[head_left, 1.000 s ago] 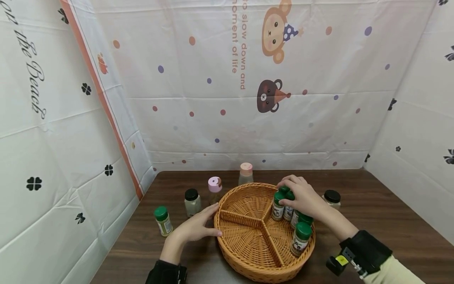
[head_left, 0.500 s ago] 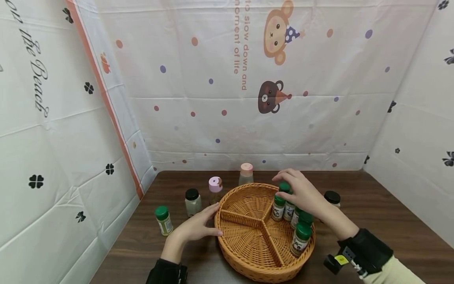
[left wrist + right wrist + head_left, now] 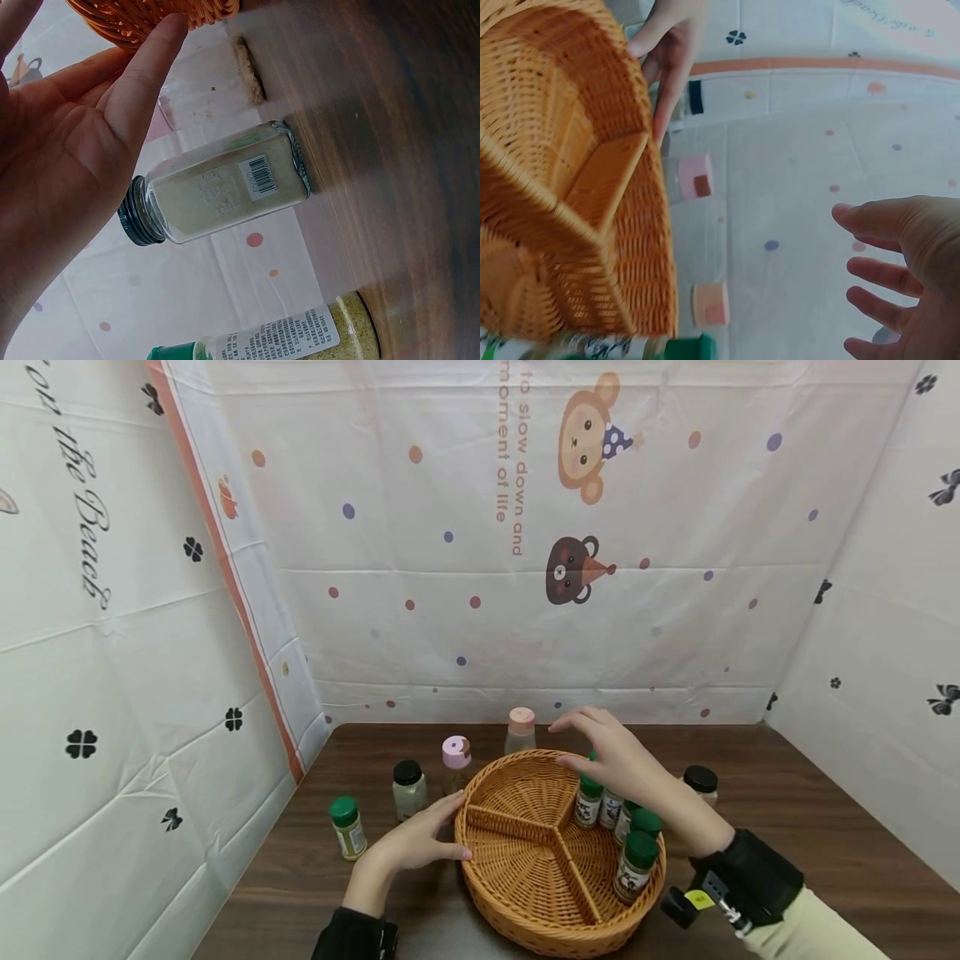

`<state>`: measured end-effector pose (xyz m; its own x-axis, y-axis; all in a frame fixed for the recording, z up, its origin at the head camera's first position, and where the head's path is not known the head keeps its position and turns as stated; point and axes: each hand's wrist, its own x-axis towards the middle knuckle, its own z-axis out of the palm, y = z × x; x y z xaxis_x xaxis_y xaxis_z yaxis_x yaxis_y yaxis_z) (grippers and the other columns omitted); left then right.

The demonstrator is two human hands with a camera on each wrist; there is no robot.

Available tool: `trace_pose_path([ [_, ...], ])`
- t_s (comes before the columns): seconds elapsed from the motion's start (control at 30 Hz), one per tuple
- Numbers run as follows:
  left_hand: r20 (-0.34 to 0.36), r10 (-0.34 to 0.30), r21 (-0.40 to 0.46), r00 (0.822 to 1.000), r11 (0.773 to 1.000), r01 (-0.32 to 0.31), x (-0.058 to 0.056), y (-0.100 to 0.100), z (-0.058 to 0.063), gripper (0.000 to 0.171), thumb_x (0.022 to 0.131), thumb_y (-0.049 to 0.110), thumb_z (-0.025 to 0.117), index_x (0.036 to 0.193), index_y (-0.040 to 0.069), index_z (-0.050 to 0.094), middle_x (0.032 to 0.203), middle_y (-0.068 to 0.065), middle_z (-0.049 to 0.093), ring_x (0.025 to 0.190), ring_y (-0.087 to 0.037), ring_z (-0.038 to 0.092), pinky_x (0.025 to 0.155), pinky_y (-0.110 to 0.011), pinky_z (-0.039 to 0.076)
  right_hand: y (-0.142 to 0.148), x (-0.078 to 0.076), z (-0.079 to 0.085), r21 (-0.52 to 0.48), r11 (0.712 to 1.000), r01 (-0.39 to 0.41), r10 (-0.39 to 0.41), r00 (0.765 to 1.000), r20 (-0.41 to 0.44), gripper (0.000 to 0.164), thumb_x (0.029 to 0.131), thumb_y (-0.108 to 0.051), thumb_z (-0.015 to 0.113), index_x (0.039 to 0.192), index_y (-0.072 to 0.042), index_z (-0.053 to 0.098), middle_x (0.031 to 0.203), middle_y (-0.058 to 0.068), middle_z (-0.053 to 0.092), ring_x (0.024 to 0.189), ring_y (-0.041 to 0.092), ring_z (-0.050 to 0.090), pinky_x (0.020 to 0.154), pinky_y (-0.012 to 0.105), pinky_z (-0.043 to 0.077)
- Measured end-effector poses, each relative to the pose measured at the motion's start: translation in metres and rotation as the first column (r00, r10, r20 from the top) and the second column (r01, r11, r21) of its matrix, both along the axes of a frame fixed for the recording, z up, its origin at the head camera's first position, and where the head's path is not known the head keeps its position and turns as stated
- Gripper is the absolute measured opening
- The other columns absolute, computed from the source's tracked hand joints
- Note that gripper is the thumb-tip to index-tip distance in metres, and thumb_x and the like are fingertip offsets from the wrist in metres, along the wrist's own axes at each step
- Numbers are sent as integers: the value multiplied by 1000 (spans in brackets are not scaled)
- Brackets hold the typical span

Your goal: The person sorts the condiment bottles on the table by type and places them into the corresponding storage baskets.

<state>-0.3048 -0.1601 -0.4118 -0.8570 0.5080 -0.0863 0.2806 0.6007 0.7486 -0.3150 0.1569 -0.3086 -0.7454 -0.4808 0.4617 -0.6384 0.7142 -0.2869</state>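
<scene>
A round wicker basket (image 3: 517, 872) with three compartments sits on the table. My left hand (image 3: 408, 843) rests on its left rim, fingers extended along the outside and thumb at the edge. In the right compartment stand several green-lidded spice jars (image 3: 634, 870), partly covered by my right hand (image 3: 618, 764). That hand hovers over the basket's back right, fingers spread, nothing held. Just left of its fingertips in the head view is a peach-lidded jar (image 3: 521, 732) behind the basket. The right wrist view shows the same peach lid (image 3: 709, 303) apart from the fingers.
Left of the basket stand a jar with a pinkish-purple lid (image 3: 456, 753), a black-lidded jar (image 3: 409, 792) and a green-lidded jar (image 3: 348, 831). Another black-lidded jar (image 3: 701, 778) is behind my right forearm. Printed cloth (image 3: 420, 635) walls the table's back and sides.
My right hand has lifted off the green-lidded jars in the basket and moved left and back toward the peach-lidded jar. The left hand has stayed on the rim.
</scene>
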Motion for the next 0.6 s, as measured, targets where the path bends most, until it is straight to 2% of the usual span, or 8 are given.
trace_pose_path([
  [0.3,5,2,2,1000,1000,-2,1,-1,1,89,89,33,75,158,5,27,164,-20,24,145,-41,36,114,-64,32,-30,1,13,-36,998,-43,43,999,-1,34,89,-21,76,121,-17,65,120,1,66,119,25,60,100,49,51],
  [0.6,9,-2,8,1000,1000,2,1,0,1,88,89,36,74,158,5,27,164,-19,24,146,-42,36,113,-64,32,-73,4,25,-49,990,-129,129,992,-11,29,90,-22,75,117,-16,67,121,2,66,112,20,62,94,43,53],
])
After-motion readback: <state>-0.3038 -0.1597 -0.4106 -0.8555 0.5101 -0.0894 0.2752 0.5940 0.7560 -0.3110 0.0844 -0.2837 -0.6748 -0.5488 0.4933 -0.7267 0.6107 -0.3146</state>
